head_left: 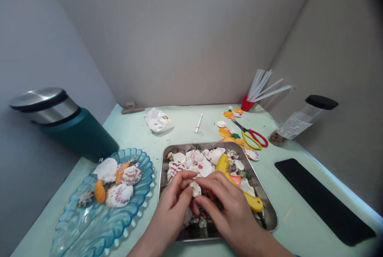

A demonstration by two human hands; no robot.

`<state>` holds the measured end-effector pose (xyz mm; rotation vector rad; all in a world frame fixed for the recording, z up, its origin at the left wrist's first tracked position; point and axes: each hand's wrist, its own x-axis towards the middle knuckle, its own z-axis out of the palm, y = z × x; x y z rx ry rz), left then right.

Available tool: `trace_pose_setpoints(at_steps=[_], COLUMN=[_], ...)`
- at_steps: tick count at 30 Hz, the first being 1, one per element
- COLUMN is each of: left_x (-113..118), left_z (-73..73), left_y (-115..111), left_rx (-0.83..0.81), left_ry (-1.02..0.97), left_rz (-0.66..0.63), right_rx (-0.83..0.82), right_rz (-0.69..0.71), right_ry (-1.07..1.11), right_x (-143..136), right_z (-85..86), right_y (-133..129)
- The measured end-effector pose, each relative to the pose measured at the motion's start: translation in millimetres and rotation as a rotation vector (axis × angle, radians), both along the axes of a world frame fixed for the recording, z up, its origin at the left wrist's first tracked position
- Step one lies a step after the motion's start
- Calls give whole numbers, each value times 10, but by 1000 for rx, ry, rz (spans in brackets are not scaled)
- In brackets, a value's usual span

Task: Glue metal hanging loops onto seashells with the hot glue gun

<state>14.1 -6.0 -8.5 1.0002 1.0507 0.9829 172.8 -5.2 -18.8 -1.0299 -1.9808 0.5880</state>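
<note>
A metal tray [271, 219] full of seashells lies at the front centre. Over its near half, my left hand [176, 197] and my right hand [223, 199] meet, both closed around a small white shell [195, 189] between their fingertips. A yellow hot glue gun [223, 164] rests on the shells in the tray, partly behind my right hand. To the left, a blue scalloped plate [142, 169] holds several shells, among them a purple-striped one [119, 195] and an orange one [99, 191].
A teal bottle [80, 129] leans in view at left. Behind the tray lie crumpled white plastic [158, 120], a white marker [199, 123], orange shells [229, 114] and scissors [254, 137]. Right are a red cup [247, 104] with white sticks, a jar [295, 123] and a black strip [320, 199].
</note>
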Motion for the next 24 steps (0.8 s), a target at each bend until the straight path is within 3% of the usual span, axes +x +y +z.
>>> trace_pose_setpoints(at_steps=[24], left_x=[18], left_z=[-29], left_y=[-11], left_rx=[10], left_ry=[23], left_rz=[-5], right_rx=[7], right_rz=[71], right_ry=[-50], right_x=[2], right_z=[22], right_y=[-1])
